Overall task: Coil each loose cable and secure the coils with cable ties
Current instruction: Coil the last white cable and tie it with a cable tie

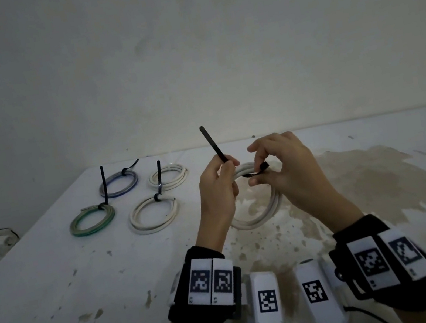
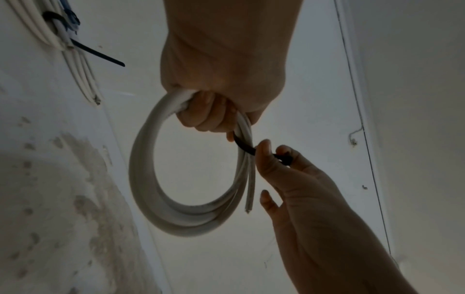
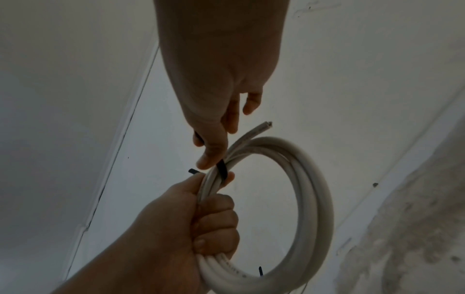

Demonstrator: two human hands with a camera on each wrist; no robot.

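Above the near middle of the white table, my left hand is clenching its grip round the top of a white cable coil, while my right hand is pinching the head end of a black cable tie between thumb and fingertip. The tie is passing round the coil's strands just beside my left fist; its tail is sticking up past my left thumb. Where the strap crosses behind the strands is hidden by my fingers, and I cannot tell whether it is threaded through its head. One cut cable end is jutting free of the loop in the wrist views.

The tabletop is chipped, and a large brownish stain is spreading under and to the right of the hands. A bare, scuffed pale wall is standing along the far edge.

Toward the far left corner, four tied coils are lying flat: a blue-grey coil, a white coil, a green coil and a larger white coil, each with a black tie tail poking out.
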